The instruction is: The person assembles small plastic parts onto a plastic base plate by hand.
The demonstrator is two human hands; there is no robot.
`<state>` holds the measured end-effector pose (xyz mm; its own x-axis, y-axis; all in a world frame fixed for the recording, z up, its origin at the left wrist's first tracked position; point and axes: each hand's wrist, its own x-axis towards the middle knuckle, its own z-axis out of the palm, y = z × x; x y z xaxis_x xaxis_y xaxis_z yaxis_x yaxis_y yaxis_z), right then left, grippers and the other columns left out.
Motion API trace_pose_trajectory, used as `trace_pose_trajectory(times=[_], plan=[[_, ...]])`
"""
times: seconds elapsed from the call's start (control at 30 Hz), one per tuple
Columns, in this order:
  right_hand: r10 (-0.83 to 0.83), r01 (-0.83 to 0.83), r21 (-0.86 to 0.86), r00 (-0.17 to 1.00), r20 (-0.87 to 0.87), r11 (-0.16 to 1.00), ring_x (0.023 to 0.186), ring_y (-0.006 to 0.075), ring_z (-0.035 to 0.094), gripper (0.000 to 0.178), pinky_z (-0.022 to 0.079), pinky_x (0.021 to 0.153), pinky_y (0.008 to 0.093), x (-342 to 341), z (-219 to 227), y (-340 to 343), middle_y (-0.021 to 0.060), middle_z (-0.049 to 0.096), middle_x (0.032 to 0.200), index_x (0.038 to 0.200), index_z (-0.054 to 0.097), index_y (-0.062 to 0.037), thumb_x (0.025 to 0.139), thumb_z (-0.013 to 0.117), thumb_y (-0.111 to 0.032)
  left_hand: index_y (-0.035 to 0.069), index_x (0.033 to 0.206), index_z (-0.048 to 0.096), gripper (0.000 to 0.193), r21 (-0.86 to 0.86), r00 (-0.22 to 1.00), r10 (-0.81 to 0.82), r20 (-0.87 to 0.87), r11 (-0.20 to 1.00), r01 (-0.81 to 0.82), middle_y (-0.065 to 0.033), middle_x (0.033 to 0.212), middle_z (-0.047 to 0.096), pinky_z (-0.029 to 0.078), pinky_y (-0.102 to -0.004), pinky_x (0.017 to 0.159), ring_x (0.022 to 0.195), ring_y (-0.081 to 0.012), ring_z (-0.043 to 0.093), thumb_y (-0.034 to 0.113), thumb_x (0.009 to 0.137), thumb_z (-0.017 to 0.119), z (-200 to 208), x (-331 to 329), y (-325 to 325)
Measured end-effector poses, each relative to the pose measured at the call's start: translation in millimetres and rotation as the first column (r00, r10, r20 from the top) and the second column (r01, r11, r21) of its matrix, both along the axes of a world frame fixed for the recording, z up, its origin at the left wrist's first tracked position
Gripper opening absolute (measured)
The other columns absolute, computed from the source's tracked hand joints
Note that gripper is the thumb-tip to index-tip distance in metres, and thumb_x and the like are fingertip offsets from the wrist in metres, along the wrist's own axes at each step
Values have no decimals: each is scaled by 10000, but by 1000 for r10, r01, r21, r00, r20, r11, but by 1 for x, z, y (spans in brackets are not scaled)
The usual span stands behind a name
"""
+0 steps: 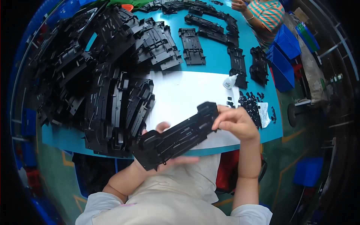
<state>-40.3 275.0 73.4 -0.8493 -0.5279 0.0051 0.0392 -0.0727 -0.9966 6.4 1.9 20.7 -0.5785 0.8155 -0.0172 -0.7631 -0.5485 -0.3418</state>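
Observation:
I hold a long black plastic chassis [180, 137] of a toy-car kind, tilted above the table's front edge. My left hand [172, 163] is wrapped around its lower left end from beneath, partly hidden behind it, with fingers showing on both sides. At the upper right end, my right hand [240, 123] has thumb and fingers pinched together at the chassis edge; whether a small piece is between them cannot be made out. Just beyond the right hand lies a pile of small black pieces [248, 105]. A white squeeze bottle [229, 81] stands behind them on a white sheet [176, 90].
Large stacks of similar black chassis [108, 101] crowd the left of the blue table [215, 62]. More chassis [192, 45] lie along the back and right. A clear bag [264, 115] is by the small pieces. Another person [264, 15] stands at the far right near blue bins [280, 69].

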Motion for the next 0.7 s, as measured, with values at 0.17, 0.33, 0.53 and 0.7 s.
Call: trace_pose_trajectory(times=[0.17,0.33,0.53,0.7], plan=[[379,-366,175,924,-45,914,892,165,579,143,446,826,281,-59,21,-8,81,635,952,899,690,16,874,612,-101,145,1508,53,910,-219,900,-119,-418,975,27,-258,1487,214,314,-600,1038,1325,-461,316,307,801,601,23,-20,7],[-30,84,129,927,-374,988,939,172,594,146,459,820,285,-62,-12,-28,131,652,1009,931,696,8,869,635,-109,34,1444,190,735,-507,859,-165,-485,853,-123,-290,1377,393,486,-442,932,1138,-342,548,128,843,604,22,-30,7],[-392,457,230,877,-278,859,742,95,580,207,450,675,199,-60,-20,-13,55,630,830,1031,686,34,857,578,10,30,1420,223,682,-644,776,-115,-620,640,-420,-254,1384,411,464,-414,940,1118,-290,557,115,845,578,3,-17,2],[-344,418,281,897,-277,864,754,111,576,253,463,728,228,-66,-29,-20,83,629,870,1108,655,37,867,592,-1,36,1421,231,665,-638,844,-47,-534,678,-366,-250,1384,409,463,-410,940,1127,-282,550,128,858,572,-4,-10,4]])
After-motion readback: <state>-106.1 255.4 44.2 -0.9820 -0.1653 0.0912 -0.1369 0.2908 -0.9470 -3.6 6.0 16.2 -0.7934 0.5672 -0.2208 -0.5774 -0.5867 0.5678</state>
